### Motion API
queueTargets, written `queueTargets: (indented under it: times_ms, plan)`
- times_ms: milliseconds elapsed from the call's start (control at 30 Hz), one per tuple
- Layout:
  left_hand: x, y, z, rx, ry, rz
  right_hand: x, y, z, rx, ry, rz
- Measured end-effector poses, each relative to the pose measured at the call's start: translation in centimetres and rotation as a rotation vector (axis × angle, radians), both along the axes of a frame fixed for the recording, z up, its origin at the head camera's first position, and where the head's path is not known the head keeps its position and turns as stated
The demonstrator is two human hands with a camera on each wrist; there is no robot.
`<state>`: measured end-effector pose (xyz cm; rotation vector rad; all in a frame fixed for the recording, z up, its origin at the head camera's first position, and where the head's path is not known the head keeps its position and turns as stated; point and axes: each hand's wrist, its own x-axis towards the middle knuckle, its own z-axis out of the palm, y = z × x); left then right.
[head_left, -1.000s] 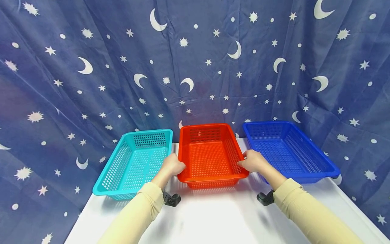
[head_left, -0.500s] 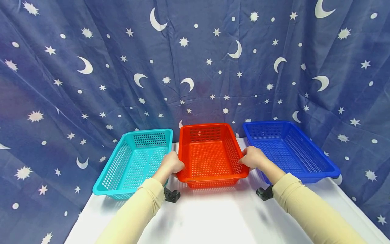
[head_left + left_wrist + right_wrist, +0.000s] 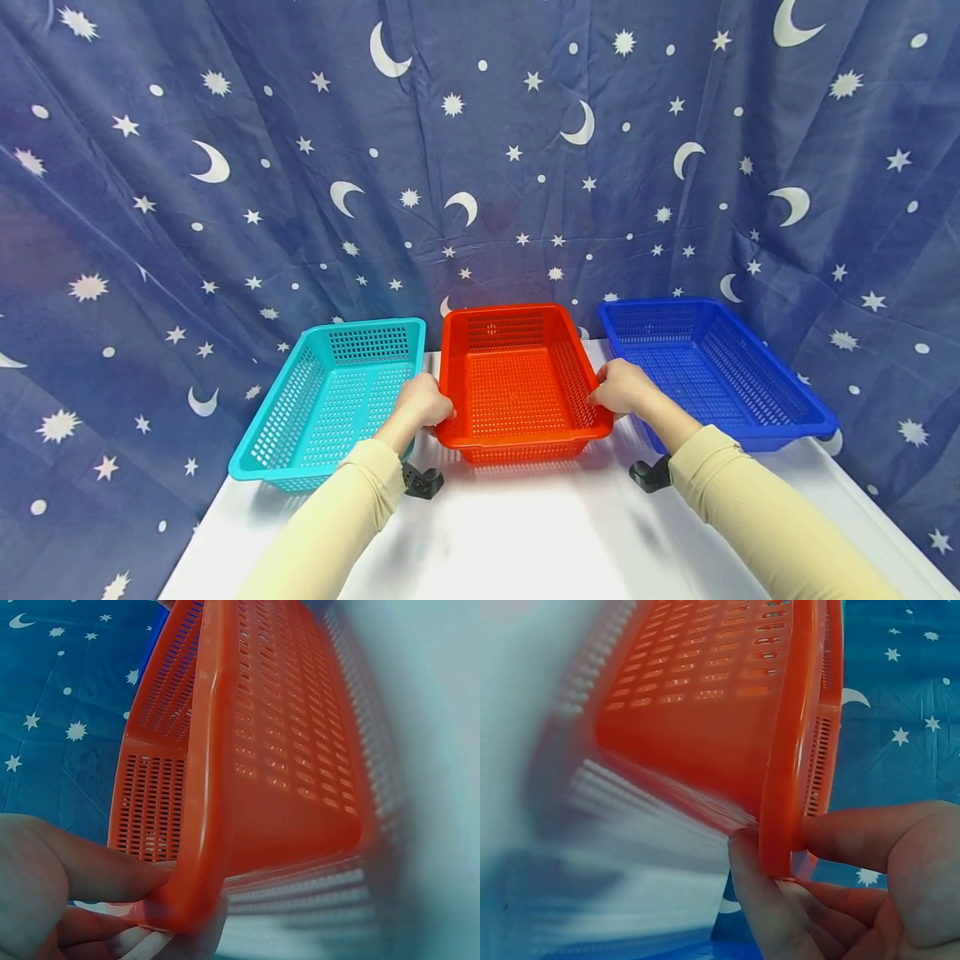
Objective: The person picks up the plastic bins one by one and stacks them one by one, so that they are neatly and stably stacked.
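Note:
Between my two hands is a red plastic basket [image 3: 517, 383] with perforated walls and floor, nothing inside it. My left hand [image 3: 423, 402] grips its left rim near the front corner; in the left wrist view the thumb [image 3: 112, 874] lies on the inner side and the fingers curl under the rim. On the opposite side my right hand [image 3: 624, 388] pinches the right rim, its thumb [image 3: 847, 836] inside and a fingertip [image 3: 750, 859] beneath the lip in the right wrist view. Whether the basket touches the table I cannot tell.
A turquoise basket [image 3: 258, 417] stands to the left and a blue basket [image 3: 780, 396] to the right, both with nothing in them. All are on a white table [image 3: 517, 533]. Behind hangs a dark blue curtain [image 3: 495, 225] with moons and stars.
Both hands have shifted very slightly on the rim, the left one a touch to the left and the right one a little upward. The baskets stay in place.

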<state>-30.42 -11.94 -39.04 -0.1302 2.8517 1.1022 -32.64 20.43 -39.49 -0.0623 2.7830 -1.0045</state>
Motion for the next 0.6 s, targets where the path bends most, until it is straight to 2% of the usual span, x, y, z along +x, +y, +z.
queueTargets:
  times_ms: [400,600]
  plan:
    - [-0.17,-0.18,-0.06,0.039,-0.019,0.023,0.15,0.01,0.23,0.003,0.012,-0.01]
    - [-0.25,-0.24,-0.08,0.056,-0.002,0.027,0.18,0.09,0.43,-0.019,0.033,-0.009]
